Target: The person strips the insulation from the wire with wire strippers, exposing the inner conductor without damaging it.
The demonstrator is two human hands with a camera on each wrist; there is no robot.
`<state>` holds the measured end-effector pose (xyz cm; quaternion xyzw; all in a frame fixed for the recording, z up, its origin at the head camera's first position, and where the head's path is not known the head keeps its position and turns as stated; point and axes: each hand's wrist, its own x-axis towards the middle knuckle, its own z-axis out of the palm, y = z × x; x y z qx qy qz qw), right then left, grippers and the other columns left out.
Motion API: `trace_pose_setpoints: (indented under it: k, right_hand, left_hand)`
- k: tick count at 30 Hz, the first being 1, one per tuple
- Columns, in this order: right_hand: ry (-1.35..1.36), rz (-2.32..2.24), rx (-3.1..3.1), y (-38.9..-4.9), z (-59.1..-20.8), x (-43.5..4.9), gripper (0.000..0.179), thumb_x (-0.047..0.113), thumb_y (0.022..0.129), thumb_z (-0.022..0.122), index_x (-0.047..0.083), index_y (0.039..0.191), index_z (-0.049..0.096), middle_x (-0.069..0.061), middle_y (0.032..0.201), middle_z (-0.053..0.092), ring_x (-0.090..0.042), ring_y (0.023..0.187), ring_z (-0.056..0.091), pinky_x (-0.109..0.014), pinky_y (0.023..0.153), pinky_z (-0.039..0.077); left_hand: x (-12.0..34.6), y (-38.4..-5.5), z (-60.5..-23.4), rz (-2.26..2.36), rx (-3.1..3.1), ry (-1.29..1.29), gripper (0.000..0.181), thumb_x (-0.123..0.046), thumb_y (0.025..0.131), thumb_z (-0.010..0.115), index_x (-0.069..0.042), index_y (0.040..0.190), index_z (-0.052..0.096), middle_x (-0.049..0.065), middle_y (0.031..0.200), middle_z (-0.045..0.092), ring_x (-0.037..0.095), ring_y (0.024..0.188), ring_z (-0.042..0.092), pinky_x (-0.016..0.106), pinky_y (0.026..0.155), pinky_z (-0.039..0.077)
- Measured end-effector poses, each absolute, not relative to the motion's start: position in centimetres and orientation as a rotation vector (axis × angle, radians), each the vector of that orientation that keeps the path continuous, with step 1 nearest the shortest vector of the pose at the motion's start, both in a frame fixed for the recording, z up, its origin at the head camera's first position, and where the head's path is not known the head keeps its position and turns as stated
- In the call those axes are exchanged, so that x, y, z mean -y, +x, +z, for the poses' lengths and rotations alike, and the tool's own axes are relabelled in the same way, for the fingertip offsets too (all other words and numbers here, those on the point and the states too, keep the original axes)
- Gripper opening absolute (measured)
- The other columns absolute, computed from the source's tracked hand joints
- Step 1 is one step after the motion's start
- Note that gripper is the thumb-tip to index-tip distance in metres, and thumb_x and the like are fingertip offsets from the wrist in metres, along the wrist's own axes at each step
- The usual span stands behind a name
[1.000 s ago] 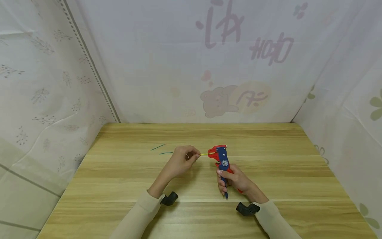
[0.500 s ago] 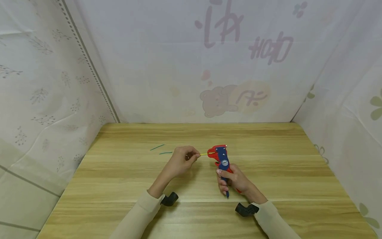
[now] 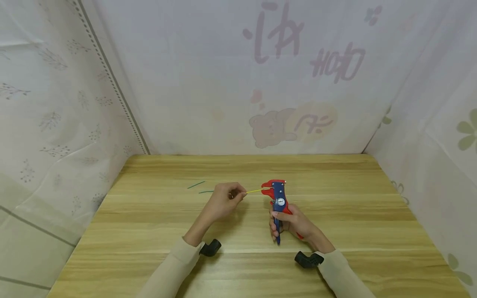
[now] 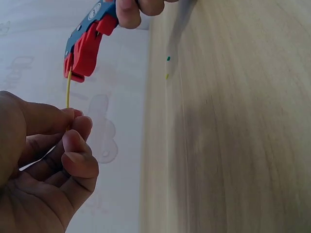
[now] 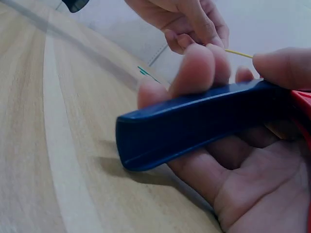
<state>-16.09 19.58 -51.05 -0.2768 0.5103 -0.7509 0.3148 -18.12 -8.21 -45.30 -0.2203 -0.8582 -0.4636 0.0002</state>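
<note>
My left hand (image 3: 225, 199) pinches a thin yellow wire (image 3: 254, 191) between thumb and fingertips. The wire's far end reaches the red jaws of a blue-and-red wire stripper (image 3: 280, 202), which stand apart with a gap between them. In the left wrist view the yellow wire (image 4: 68, 92) meets the red nose of the tool; its very tip is hidden there. My right hand (image 3: 294, 223) grips the stripper's handles, fingers curled round the blue lever (image 5: 194, 126). The tool is held above the table, jaws pointing left.
Two short green wires (image 3: 196, 184) lie on the wooden table (image 3: 335, 215) beyond my left hand, one partly hidden by it. Tiny green (image 4: 168, 58) and yellow (image 4: 167, 76) bits lie on the tabletop in the left wrist view. Patterned white cloth hangs behind the table and on both sides.
The stripper's jaws have opened wider and its blue lever has shifted. My left hand has drawn slightly left, so more yellow wire shows between fingers and tool.
</note>
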Motion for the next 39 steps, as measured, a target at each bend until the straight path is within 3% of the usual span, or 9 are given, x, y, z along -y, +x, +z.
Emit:
trace_pose_setpoints:
  k: [11, 20, 24, 31, 39]
  right_hand:
    - [-0.742, -1.975, -1.346, -16.1, -50.4, -20.1, 0.018, 0.004, 0.11, 0.036, -0.013, 0.113, 0.041, -0.007, 0.089, 0.07, -0.018, 0.076, 0.072, -0.041, 0.075, 0.064]
    - [-0.728, -1.964, -1.371, -16.4, -50.2, -20.7, 0.023, 0.006, 0.11, 0.037, -0.016, 0.114, 0.038, -0.007, 0.091, 0.071, -0.019, 0.077, 0.072, -0.041, 0.076, 0.064]
    - [-0.716, -1.966, -1.362, -16.5, -50.2, -20.9, 0.02, 0.005, 0.11, 0.035, -0.015, 0.115, 0.039, -0.007, 0.091, 0.072, -0.019, 0.077, 0.072, -0.042, 0.076, 0.064]
    - [-0.728, -1.982, -1.362, -16.6, -50.1, -21.1, 0.019, 0.004, 0.11, 0.035, -0.013, 0.114, 0.039, -0.009, 0.091, 0.071, -0.019, 0.077, 0.072, -0.041, 0.076, 0.064]
    - [-0.716, -1.984, -1.372, -16.8, -50.1, -21.6, 0.02, 0.005, 0.111, 0.034, -0.013, 0.114, 0.04, -0.008, 0.091, 0.072, -0.019, 0.078, 0.073, -0.041, 0.077, 0.064]
  left_hand:
    - [9.0, -18.3, -44.6, -1.433, 2.694, -0.688, 0.011, -0.011, 0.099, 0.069, -0.002, 0.098, 0.075, 0.015, 0.088, 0.074, 0.012, 0.073, 0.061, 0.022, 0.066, 0.052]
    - [9.8, -18.4, -44.8, -1.415, 2.666, -0.646, 0.009, -0.009, 0.097, 0.071, -0.002, 0.096, 0.076, 0.002, 0.084, 0.07, 0.011, 0.073, 0.061, 0.023, 0.068, 0.051]
    - [10.0, -18.5, -45.1, -1.424, 2.689, -0.621, 0.01, -0.01, 0.097, 0.071, -0.002, 0.097, 0.076, 0.003, 0.086, 0.07, 0.012, 0.075, 0.061, 0.023, 0.068, 0.051]
    - [10.8, -18.7, -45.7, -1.445, 2.73, -0.571, 0.012, -0.011, 0.099, 0.069, -0.002, 0.1, 0.076, 0.015, 0.091, 0.073, 0.013, 0.073, 0.06, 0.023, 0.061, 0.047]
    - [12.0, -19.0, -45.9, -1.424, 2.752, -0.488, 0.012, -0.011, 0.099, 0.068, -0.003, 0.102, 0.076, 0.015, 0.089, 0.073, 0.014, 0.072, 0.058, 0.023, 0.061, 0.046]
